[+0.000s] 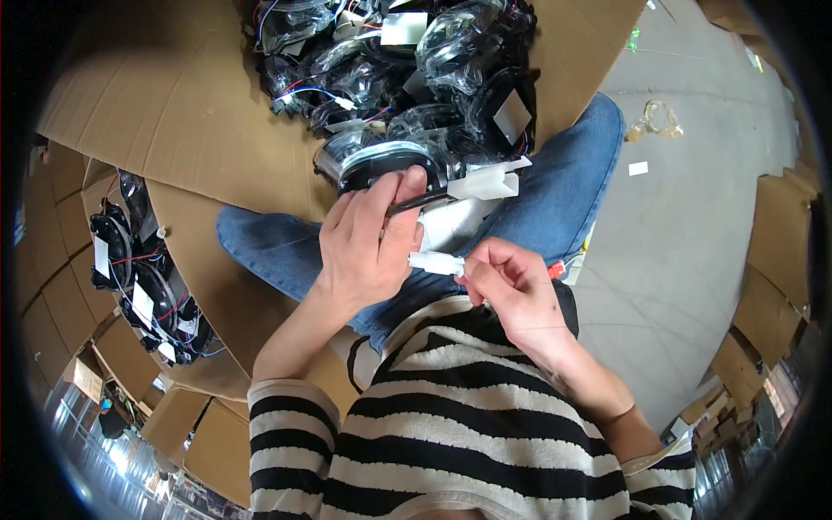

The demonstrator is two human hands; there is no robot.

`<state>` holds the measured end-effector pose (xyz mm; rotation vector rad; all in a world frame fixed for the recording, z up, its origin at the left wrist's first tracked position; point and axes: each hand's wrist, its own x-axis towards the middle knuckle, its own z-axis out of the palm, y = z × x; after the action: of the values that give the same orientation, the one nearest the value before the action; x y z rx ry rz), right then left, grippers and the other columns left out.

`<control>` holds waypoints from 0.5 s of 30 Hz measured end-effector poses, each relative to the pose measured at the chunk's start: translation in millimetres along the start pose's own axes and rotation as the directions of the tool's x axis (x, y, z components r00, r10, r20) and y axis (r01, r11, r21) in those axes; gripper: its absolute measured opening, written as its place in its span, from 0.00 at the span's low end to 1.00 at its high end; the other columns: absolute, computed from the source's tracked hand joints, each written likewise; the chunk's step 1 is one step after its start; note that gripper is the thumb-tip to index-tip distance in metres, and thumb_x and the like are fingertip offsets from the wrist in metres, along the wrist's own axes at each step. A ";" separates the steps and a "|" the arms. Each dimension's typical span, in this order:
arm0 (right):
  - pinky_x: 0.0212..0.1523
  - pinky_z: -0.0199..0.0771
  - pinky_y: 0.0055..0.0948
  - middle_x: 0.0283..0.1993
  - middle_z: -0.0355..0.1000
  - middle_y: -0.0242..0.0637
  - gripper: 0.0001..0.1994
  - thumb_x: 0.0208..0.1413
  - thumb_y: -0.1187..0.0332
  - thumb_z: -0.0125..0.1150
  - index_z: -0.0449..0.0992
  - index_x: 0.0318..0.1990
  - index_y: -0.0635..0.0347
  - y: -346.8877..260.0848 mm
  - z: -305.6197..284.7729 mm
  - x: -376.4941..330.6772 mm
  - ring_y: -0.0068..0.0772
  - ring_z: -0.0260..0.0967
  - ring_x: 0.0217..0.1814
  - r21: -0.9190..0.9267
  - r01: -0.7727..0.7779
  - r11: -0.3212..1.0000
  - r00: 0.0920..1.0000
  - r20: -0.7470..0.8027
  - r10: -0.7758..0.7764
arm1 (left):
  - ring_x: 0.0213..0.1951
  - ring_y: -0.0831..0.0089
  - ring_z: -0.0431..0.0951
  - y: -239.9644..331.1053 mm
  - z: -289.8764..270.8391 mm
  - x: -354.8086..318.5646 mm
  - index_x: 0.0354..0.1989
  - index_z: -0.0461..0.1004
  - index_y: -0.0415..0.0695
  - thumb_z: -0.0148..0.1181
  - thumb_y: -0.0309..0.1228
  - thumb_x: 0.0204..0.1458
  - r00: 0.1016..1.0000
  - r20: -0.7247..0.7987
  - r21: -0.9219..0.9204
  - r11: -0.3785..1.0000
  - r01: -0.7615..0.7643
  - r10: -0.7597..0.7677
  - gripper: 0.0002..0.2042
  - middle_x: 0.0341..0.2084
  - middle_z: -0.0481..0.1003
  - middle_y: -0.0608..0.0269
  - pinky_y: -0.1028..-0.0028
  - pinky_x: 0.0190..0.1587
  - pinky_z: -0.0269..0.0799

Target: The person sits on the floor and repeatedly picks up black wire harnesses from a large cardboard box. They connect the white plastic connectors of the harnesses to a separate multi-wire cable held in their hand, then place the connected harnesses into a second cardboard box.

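Open cardboard box, top centre: bagged black parts with red and blue wires, white rectangular labels. Second cardboard box, left: similar black parts, small white tags. Flattened cartons along right edge, grey floor. Left hand: fingers closed round a black cable leading to a white connector block, above the denim lap. Right hand: fingertips pinching a small white plug, just beside the left thumb.
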<state>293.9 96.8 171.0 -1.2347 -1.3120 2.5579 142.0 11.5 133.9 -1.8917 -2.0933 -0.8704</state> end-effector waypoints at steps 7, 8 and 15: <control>0.21 0.52 0.13 0.20 0.61 0.23 0.05 0.50 0.73 0.49 0.68 0.25 0.65 -1.0 -12.9 5.0 0.09 0.52 0.22 -0.242 0.091 0.966 0.996 0.018 -0.090 | 0.23 0.68 0.71 5.3 -0.5 -15.3 0.48 0.64 0.43 0.51 0.17 0.37 0.955 0.223 -0.367 0.890 0.270 -0.197 0.24 0.27 0.70 0.58 0.73 0.24 0.67; 0.21 0.52 0.13 0.21 0.61 0.23 0.05 0.50 0.73 0.49 0.68 0.26 0.64 -3.7 -17.8 3.6 0.09 0.52 0.22 -0.279 0.106 0.954 0.994 0.020 -0.104 | 0.22 0.68 0.72 5.5 -3.0 -18.1 0.49 0.63 0.43 0.51 0.17 0.37 0.947 0.245 -0.413 0.861 0.297 -0.209 0.25 0.25 0.71 0.59 0.73 0.25 0.67; 0.22 0.57 0.13 0.21 0.65 0.27 0.04 0.49 0.75 0.49 0.69 0.27 0.65 -36.5 -39.7 -9.2 0.11 0.57 0.23 -0.501 0.234 0.833 0.971 0.163 -0.175 | 0.17 0.75 0.71 20.4 -27.3 -10.6 0.55 0.51 0.40 0.45 0.21 0.47 0.746 0.517 -0.592 0.454 0.666 -0.420 0.25 0.16 0.72 0.60 0.80 0.24 0.65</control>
<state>314.4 144.3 188.7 -0.9287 -2.1302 2.2171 156.7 -11.7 156.6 -1.6571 -2.9451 -2.0016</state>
